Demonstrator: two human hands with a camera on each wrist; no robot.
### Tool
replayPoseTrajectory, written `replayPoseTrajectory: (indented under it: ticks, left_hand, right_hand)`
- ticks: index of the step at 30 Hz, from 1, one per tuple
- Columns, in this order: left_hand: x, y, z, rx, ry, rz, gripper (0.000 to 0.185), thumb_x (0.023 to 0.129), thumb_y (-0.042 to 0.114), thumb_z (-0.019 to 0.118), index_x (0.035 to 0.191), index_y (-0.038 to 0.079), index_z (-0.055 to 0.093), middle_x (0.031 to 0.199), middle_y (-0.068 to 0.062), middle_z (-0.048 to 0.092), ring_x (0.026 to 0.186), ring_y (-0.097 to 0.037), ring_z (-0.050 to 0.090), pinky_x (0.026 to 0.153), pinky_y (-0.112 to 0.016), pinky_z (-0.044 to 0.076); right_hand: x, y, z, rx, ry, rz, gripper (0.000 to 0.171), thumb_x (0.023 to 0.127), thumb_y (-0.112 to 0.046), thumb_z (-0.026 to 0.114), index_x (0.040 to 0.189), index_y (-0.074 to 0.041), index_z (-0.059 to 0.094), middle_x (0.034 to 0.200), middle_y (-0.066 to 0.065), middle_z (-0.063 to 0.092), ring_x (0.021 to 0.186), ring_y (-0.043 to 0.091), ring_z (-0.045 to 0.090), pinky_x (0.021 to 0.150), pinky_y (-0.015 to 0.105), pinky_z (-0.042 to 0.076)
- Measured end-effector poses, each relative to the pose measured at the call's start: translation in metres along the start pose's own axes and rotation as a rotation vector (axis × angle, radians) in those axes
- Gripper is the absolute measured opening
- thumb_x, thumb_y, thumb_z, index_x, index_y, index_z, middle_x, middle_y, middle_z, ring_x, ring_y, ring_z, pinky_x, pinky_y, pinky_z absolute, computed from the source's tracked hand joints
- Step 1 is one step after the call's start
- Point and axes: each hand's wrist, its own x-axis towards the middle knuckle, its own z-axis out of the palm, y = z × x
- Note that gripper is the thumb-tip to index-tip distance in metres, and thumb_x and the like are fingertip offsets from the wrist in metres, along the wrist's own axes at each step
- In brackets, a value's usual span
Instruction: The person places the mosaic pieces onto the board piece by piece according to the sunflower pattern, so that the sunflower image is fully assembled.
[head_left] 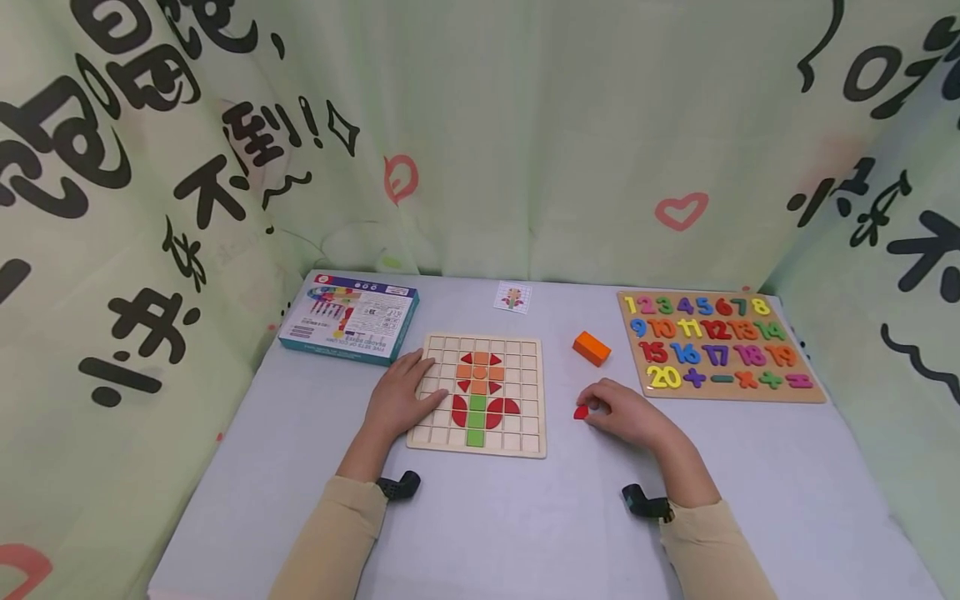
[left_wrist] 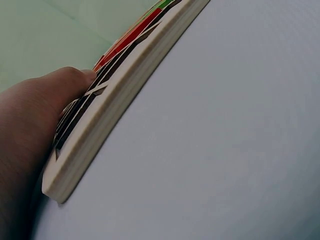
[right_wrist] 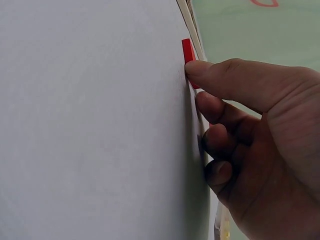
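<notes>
A wooden grid board lies mid-table with a flower laid out in red, orange and green tiles. My left hand rests flat on the board's left side, fingers straight; the left wrist view shows my thumb on the board's edge. On the table to the right of the board, my right hand pinches a small red piece. In the right wrist view my thumb presses that red piece while the other fingers curl under.
An orange block lies behind my right hand. A number puzzle board sits at the back right, a blue box at the back left, a small pattern card at the back middle. Green printed curtains enclose the table.
</notes>
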Motion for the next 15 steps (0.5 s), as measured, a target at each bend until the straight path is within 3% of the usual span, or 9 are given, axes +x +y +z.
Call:
replayPoseTrajectory:
  ticks: [15]
  left_hand:
    - [0.0002, 0.0002, 0.0012, -0.002, 0.005, -0.007, 0.077, 0.087, 0.064, 0.059, 0.149, 0.020, 0.045, 0.160, -0.005, 0.035, 0.149, -0.027, 0.031, 0.118, -0.051, 0.035]
  right_hand:
    - [0.0000, 0.0011, 0.0036, 0.004, 0.034, 0.008, 0.021, 0.091, -0.022, 0.071, 0.112, -0.022, 0.066, 0.098, -0.002, 0.060, 0.095, 0.018, 0.053, 0.087, 0.034, 0.053]
